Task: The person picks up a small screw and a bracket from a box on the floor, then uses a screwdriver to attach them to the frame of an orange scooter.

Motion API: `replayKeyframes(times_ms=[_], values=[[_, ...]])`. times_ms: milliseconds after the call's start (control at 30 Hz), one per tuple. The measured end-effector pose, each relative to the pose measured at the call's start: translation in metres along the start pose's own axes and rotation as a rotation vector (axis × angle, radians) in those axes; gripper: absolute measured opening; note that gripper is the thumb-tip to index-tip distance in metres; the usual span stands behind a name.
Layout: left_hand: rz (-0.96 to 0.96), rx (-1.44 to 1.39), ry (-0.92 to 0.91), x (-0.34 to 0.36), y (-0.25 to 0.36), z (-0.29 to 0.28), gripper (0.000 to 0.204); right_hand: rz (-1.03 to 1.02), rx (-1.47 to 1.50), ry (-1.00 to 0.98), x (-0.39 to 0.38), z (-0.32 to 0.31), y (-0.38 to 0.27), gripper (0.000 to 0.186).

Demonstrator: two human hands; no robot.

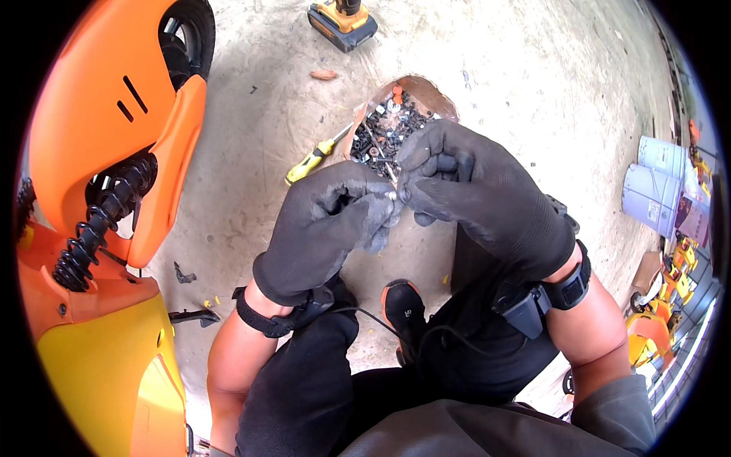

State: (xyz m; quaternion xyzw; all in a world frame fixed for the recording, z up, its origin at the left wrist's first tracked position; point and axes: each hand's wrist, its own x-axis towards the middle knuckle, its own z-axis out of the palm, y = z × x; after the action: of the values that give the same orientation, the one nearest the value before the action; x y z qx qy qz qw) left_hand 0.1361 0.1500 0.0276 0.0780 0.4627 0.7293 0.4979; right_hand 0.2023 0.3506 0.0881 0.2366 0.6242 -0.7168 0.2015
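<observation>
Both hands in black gloves, meeting fingertip to fingertip over the concrete floor. Left hand is curled w/ thumb and index pinched narrow on a small silvery screw; right hand comes in from the other side, fingers bent, tips pinching the same bit. Forearms angle up from the lower edge, wrist straps on both. Just beyond the fingertips sits a brown bowl full of dark screws & nuts. A yellow-handled screwdriver lies on the floor left of the bowl, beyond the left hand. Orange scooter body is well off to the left, yellow power tool far beyond the bowl.
</observation>
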Motion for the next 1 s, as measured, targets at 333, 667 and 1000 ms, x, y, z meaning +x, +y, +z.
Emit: replayKeyframes(times_ms=[333,667,1000], values=[[0.208,0.355,0.236,0.002,-0.005,0.016,0.016,-0.124,-0.092,0.225,-0.001,0.016,0.007,0.023],[0.451,0.764,0.248,0.006,-0.002,0.011,0.009,-0.181,-0.325,0.173,-0.001,0.016,0.007,0.021],[0.430,0.851,0.199,0.002,0.001,0.004,0.016,-0.048,-0.201,0.098,0.000,0.013,0.004,0.017]])
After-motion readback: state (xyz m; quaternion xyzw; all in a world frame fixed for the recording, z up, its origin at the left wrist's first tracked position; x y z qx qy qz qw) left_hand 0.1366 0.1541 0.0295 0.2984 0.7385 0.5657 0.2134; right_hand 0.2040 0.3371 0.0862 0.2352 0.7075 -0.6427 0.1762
